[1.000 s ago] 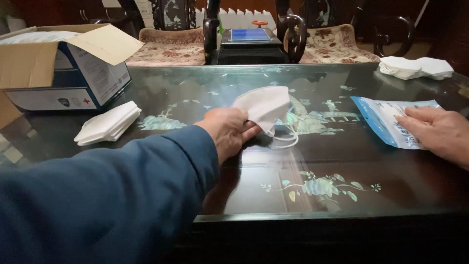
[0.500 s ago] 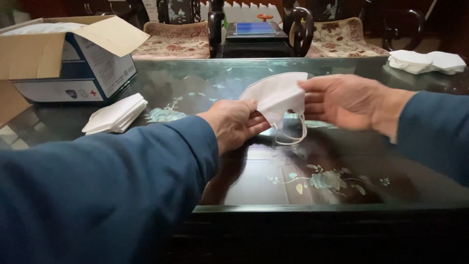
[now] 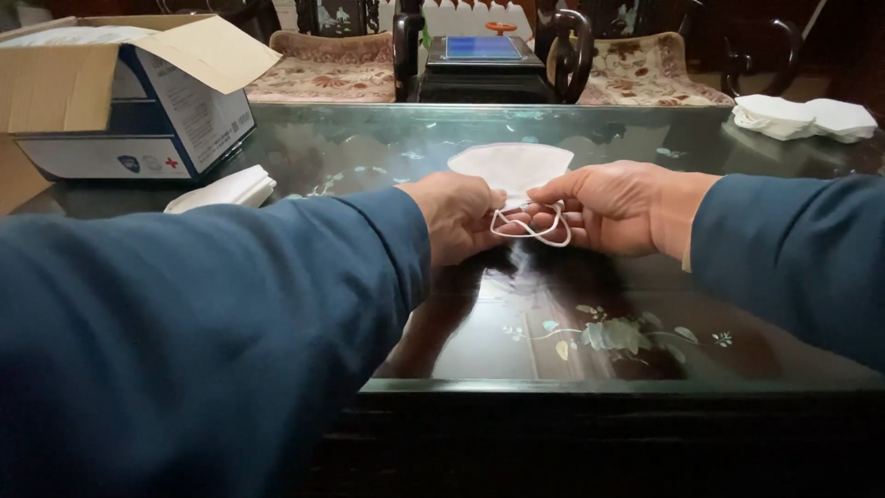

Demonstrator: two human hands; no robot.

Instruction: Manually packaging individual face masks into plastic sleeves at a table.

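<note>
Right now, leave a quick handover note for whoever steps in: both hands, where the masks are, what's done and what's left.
Left hand: pinching the near edge of a white mask, by its ear loops.
Right hand: pinching the same edge from the other side; the mask is held between both hands just above the table.
Other things: a small stack of masks at left beside the open box; another pile at far right.
Done: one mask is in hand, folded flat.
Left: the mask is not yet set down on either pile.
</note>
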